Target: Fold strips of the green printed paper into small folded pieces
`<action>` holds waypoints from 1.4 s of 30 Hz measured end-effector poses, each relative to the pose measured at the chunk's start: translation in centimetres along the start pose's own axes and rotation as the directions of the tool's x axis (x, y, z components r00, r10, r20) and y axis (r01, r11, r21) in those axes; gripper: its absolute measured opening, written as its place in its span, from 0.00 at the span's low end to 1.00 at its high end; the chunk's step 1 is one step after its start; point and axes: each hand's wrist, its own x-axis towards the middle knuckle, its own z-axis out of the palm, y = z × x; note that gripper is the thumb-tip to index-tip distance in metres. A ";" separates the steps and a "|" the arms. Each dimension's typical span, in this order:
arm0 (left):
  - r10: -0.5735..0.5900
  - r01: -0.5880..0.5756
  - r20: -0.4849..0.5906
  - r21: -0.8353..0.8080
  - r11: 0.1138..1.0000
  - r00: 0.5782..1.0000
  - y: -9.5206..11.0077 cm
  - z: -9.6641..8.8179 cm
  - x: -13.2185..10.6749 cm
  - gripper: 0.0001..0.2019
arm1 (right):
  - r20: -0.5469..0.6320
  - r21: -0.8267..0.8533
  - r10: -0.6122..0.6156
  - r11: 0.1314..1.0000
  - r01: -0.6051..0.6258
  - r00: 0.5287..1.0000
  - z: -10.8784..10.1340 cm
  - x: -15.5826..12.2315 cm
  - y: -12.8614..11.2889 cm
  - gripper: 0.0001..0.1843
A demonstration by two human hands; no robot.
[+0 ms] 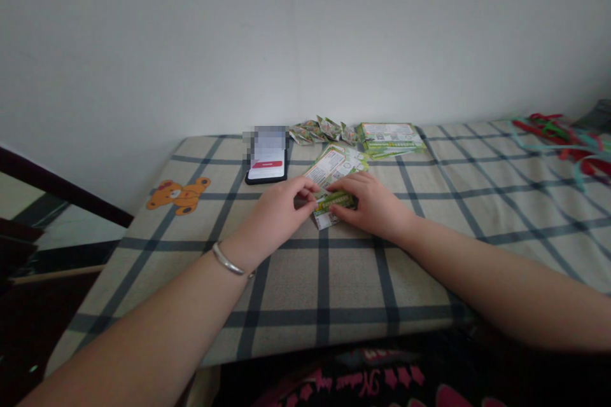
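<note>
A green-and-white printed carton (pixel 330 164), flat-looking with small text on it, lies at the middle of the table in front of me. My left hand (pixel 285 203) pinches its near left edge between thumb and fingers. From the other side, my right hand (pixel 368 205) grips the near right part, thumb below and fingers above. A green strip of the carton shows between my two hands. My fingers cover some of its near end, so I cannot tell whether that end is folded open or closed.
Behind the carton lie several small foil-like packets (pixel 322 131) and similar green-and-white cartons (pixel 391 137). A phone (pixel 266 162) with a lit screen is left of them. An orange bear picture (pixel 179 196) is on the checked tablecloth (pixel 291 292). Red, green and pale-blue ribbons (pixel 573 143) lie far right.
</note>
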 end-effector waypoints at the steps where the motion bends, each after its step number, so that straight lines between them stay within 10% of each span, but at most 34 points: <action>1: -0.011 0.010 -0.002 -0.044 0.999 1.000 0.1 0.0 -0.1 0.09 | -0.007 0.000 0.016 1.000 -0.016 1.000 -0.1 0.0 -0.1 0.16; 8: 0.017 -0.024 -0.051 -0.132 0.991 0.999 0.8 -0.4 -0.2 0.06 | 0.006 0.312 0.225 0.925 -0.215 0.974 -0.6 -0.1 0.1 0.05; 17: -0.016 0.013 -0.012 -0.204 0.979 1.000 0.2 -0.1 -0.3 0.08 | -0.097 0.652 0.270 0.744 -0.144 0.958 0.6 0.2 0.7 0.04; 42: -0.103 0.090 -0.039 -0.251 0.964 0.994 1.1 -0.8 0.1 0.15 | -0.352 0.423 0.059 0.900 0.102 0.934 -0.2 0.2 0.4 0.09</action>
